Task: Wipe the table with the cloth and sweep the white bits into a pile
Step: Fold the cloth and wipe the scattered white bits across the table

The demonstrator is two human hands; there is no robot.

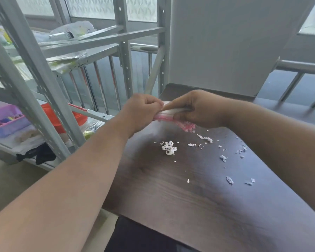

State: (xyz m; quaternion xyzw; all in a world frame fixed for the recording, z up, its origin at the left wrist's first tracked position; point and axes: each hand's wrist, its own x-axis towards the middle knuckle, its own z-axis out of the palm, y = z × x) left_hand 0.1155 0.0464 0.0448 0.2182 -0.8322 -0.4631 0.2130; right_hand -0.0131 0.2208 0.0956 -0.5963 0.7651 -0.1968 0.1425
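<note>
Cloth (pixel 173 116) is what I have bunched between both hands, white with a pink striped edge, lifted just clear of the dark table (pixel 198 206) near its far end, at about twelve o'clock from the main heap of bits. Going left to right: my left hand (pixel 140 113) is curled closed, thumb and fingers pinching one end of the roll; my right hand (pixel 198 110) is wrapped shut around the other end, with the pink fringe hanging out below it. I judge I am holding it this way to gather it into a firm pad before pressing it down to wipe.

White bits (pixel 168 148) sit in a small clump just below the cloth. A looser trail (pixel 205 138) lies at two o'clock from that clump, and scattered flakes (pixel 229 180) run off toward four o'clock under my right forearm. They are still well apart, so the sweeping looks only partly done.
</note>
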